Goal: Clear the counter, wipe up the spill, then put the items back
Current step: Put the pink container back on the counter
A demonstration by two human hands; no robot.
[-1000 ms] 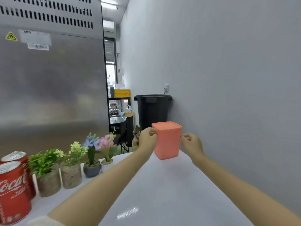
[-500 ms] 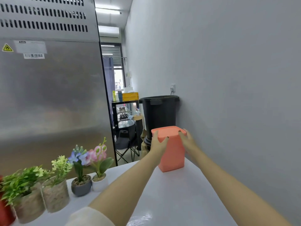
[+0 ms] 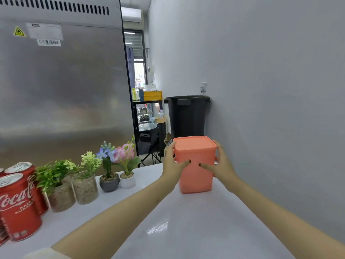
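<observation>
A salmon-pink lidded plastic container stands upright on the white counter near its far end, close to the grey wall. My left hand grips its left side with the thumb on the front face. My right hand grips the right side the same way. Along the counter's left edge stand red Coca-Cola cans, two green plants in rough pots, and two small flower pots.
A large steel appliance rises to the left behind the plants. Past the counter's far end stand a black bin and a dark shelf unit with a yellow crate. The grey wall runs along the right.
Both hands shifted from pinching the container's upper rim to clasping its sides lower down. The view moved, bringing the cans back into sight at left.
</observation>
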